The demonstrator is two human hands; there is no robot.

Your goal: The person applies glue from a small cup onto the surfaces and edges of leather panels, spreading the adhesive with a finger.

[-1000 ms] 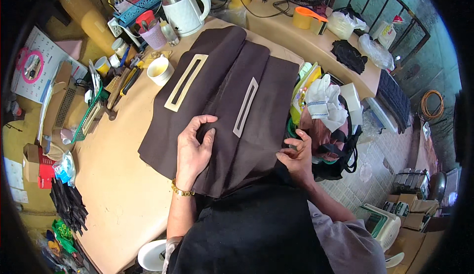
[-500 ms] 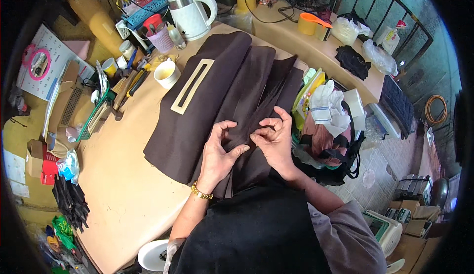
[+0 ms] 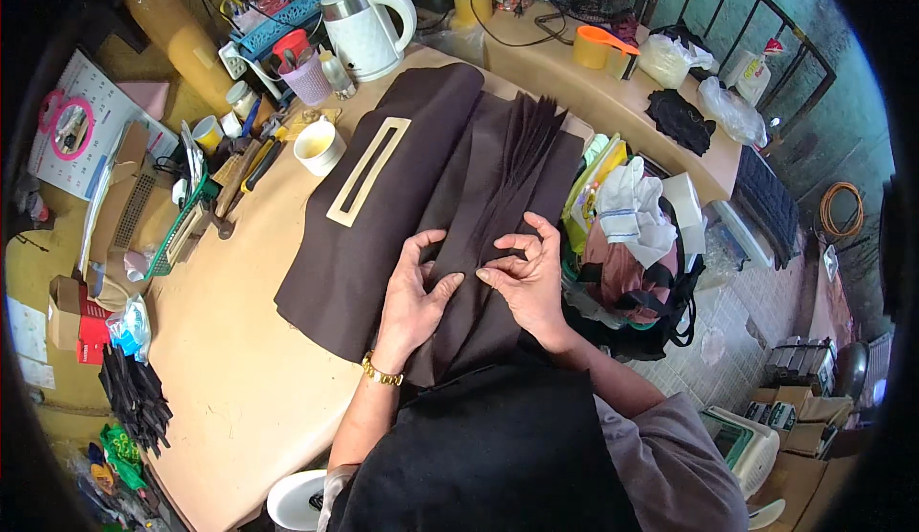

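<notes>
A stack of dark brown fabric pieces (image 3: 498, 187) lies in front of me, its many layers fanned out at the far end. My left hand (image 3: 414, 297), with a gold-coloured bracelet at the wrist, curls over the near part, thumb pressed on the cloth. My right hand (image 3: 528, 283) pinches the layers between thumb and forefinger, its other fingers bent and raised. The thumbs are a short way apart. Left of the stack lies a folded dark brown cloth (image 3: 330, 259), bearing a pale flat rectangular frame (image 3: 369, 172) with a long slot.
A white cup (image 3: 319, 146), hand tools (image 3: 254, 163) and a white kettle (image 3: 364, 29) stand beyond the cloth on the tan table (image 3: 225, 340). Black strips (image 3: 134, 398) hang at its left edge. A heaped bag of cloths (image 3: 632, 245) is close to my right arm.
The fabric layers have shifted and now fan out more at the far end. Both hands have moved slightly left, and a smooth layer now spans the gap between them.
</notes>
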